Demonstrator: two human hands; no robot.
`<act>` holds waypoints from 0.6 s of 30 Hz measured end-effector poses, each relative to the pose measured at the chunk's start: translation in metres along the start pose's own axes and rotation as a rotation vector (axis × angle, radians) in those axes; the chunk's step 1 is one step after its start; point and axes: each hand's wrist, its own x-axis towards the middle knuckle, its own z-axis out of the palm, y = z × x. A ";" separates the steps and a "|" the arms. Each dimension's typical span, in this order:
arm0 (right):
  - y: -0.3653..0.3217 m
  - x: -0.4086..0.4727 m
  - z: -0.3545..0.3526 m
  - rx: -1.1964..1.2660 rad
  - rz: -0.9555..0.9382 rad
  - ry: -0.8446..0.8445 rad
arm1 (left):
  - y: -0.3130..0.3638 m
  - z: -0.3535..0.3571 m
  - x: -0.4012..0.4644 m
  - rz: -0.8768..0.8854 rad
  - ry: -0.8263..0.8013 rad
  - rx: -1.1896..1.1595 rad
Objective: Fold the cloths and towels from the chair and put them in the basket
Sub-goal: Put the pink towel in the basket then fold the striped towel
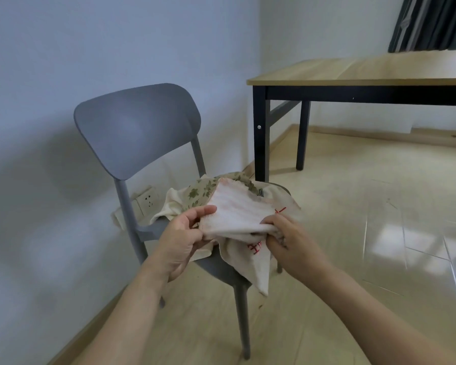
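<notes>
Now I'm mid-fold at centre frame: my left hand (184, 234) and right hand (287, 238) each pinch an end of the pink towel (237, 209) above the chair (137, 127); next, halve it, though no basket shows

A wooden-topped table (366, 72) on black legs is seen at two o'clock; a dark striped curtain (429, 22) is hung above it at one o'clock; a white wall socket (146, 200) is set low at nine o'clock.
</notes>
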 end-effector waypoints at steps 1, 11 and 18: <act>0.003 -0.001 -0.007 0.036 -0.005 0.004 | -0.001 -0.002 -0.001 0.000 -0.057 0.000; 0.030 -0.025 -0.020 -0.017 0.032 -0.210 | -0.030 -0.003 0.002 0.546 -0.078 1.381; 0.038 -0.033 -0.020 0.182 0.240 -0.192 | -0.044 0.010 -0.002 0.748 -0.189 1.754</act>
